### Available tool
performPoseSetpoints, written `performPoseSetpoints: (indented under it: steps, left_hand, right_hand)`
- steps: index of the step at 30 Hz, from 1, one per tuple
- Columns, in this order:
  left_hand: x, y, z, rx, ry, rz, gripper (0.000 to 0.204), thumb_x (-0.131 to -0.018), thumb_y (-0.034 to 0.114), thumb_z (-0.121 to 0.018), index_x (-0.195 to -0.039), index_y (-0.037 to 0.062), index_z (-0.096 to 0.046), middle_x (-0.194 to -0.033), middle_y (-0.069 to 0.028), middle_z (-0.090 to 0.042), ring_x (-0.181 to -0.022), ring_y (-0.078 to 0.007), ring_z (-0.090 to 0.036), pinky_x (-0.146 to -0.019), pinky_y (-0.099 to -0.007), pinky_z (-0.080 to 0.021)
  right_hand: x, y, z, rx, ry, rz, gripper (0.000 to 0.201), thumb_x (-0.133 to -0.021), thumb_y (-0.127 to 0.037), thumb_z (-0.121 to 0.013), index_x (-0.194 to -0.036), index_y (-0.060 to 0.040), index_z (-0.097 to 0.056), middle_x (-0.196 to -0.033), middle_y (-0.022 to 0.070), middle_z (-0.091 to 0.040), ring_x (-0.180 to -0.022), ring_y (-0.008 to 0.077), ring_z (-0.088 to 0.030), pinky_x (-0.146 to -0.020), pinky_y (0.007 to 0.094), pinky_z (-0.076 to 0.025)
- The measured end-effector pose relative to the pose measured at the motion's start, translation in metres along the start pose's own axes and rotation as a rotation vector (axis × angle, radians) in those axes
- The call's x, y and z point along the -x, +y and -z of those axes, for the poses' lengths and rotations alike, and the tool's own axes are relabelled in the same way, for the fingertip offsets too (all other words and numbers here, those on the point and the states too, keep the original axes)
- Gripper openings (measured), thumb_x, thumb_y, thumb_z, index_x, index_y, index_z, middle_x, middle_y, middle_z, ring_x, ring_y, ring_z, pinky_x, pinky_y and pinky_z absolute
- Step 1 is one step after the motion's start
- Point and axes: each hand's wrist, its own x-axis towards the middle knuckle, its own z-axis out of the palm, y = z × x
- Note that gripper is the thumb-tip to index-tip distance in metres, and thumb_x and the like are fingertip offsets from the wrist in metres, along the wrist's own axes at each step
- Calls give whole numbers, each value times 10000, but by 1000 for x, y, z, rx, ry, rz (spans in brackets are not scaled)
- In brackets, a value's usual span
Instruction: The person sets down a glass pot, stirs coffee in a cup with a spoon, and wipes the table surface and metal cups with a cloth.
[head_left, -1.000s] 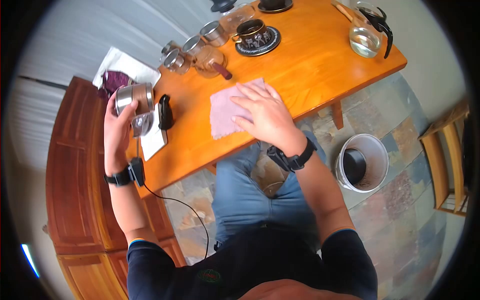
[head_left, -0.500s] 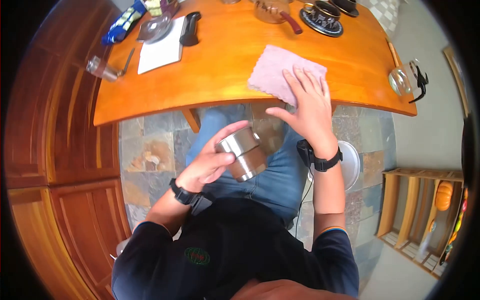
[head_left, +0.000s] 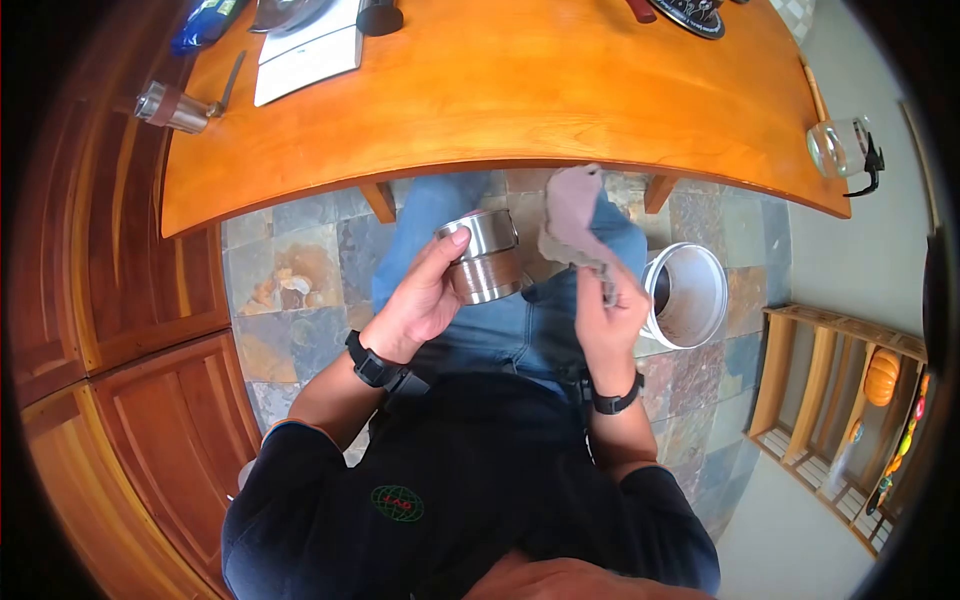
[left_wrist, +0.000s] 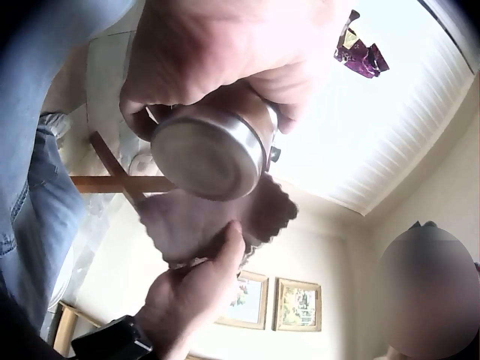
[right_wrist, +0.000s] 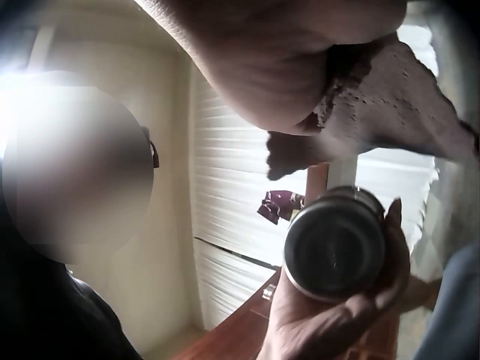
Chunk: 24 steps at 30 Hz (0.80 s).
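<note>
My left hand [head_left: 415, 295] grips a steel canister [head_left: 485, 262] with a brown band round its lower part, held tilted over the lap. Its round metal base [left_wrist: 206, 154] faces the camera in the left wrist view, below the curled fingers. To the right of it, my right hand [head_left: 612, 325] pinches a pink cloth [head_left: 575, 205] with scalloped edges between thumb and fingers. The cloth hangs loosely bent, in front of the table edge. In the left wrist view it overlaps the space just beyond the canister's base.
A wooden table [head_left: 480, 130] stands ahead. On its left are a white scale [head_left: 310, 65], a steel cylinder with a brown band [head_left: 175, 107] and a blue bag [head_left: 205, 25]. A glass jug [head_left: 838, 148] stands at the right end. A white bucket [head_left: 690, 300] is on the floor at right.
My right hand, flat on the cloth on the table before, has picked the cloth up and drawn it back. The left hand has brought the canister from the table's left side to above the lap.
</note>
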Motion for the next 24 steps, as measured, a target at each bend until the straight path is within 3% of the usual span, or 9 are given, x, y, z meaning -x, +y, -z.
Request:
performPoseSetpoints:
  steps: [4, 6, 7, 11, 13, 14, 16, 22, 24]
  left_hand:
    - [4, -5, 0, -17, 68, 19, 605, -1002, 330, -664, -1470, 52, -402, -1362, -99, -570, -1239, -230, -592, -1035, -426, -523]
    - [2, -9, -2, -31, 106, 2, 635, -993, 297, -684, -1487, 50, -369, -1373, -98, -553, -1242, -223, -583, -1027, -418, -526]
    - [0, -12, -1, -50, 124, -18, 659, -987, 265, -696, -1498, 51, -338, -1371, -97, -543, -1242, -216, -576, -1017, -409, -528]
    - [-7, -14, -14, -142, 183, -116, 767, -928, 196, -771, -1506, 41, -292, -1343, -116, -536, -1230, -209, -566, -998, -384, -529]
    - [-10, -14, -18, -211, 204, -178, 792, -911, 190, -790, -1505, 34, -289, -1345, -122, -534, -1231, -209, -564, -994, -381, -530]
    - [-12, -14, -19, -238, 189, -183, 814, -895, 182, -804, -1504, 25, -285, -1344, -126, -534, -1232, -209, -562, -998, -378, -525]
    - [-14, -15, -20, -255, 174, -190, 837, -880, 174, -818, -1502, 17, -281, -1343, -130, -534, -1233, -208, -559, -1003, -375, -521]
    - [-14, -17, -21, -320, -69, -167, 802, -912, 165, -768, -1536, 16, -287, -1365, -99, -539, -1258, -186, -541, -1055, -348, -470]
    - [-19, -21, -18, -413, 12, -170, 817, -909, 166, -775, -1537, 4, -278, -1370, -111, -538, -1256, -190, -545, -1051, -349, -475]
  right_hand:
    - [18, 6, -24, -186, -153, -208, 268, -989, -104, -635, -1188, 66, -696, -1235, 173, -719, -1131, 191, -672, -953, 307, -509]
    - [17, -7, -27, -309, -266, -394, 296, -1026, -137, -613, -1237, 61, -675, -1242, 154, -716, -1150, 167, -645, -974, 301, -494]
    - [16, -6, -28, -298, -297, -400, 353, -1044, -157, -592, -1328, 50, -623, -1257, 147, -707, -1191, 162, -615, -1003, 295, -474]
    - [8, -3, -30, -337, -384, -345, 429, -1059, -173, -565, -1440, 22, -534, -1386, 160, -630, -1298, 176, -548, -1072, 304, -427]
    - [5, -5, -30, -389, -450, -379, 497, -1079, -187, -520, -1528, 3, -424, -1534, 158, -492, -1418, 195, -436, -1153, 322, -345]
    - [4, -6, -30, -381, -458, -379, 497, -1079, -187, -520, -1528, 3, -424, -1534, 158, -492, -1418, 195, -436, -1153, 322, -345]
    - [1, -7, -30, -421, -456, -401, 549, -1096, -217, -480, -1578, -4, -326, -1616, 139, -367, -1482, 210, -347, -1198, 335, -277]
    - [-4, -2, -34, -787, -335, -443, 596, -1114, -303, -423, -1607, -17, -248, -1627, 117, -333, -1485, 213, -329, -1218, 343, -248]
    - [-3, -2, -33, -824, -321, -492, 597, -1116, -317, -412, -1604, -13, -252, -1628, 119, -331, -1486, 213, -326, -1224, 349, -244]
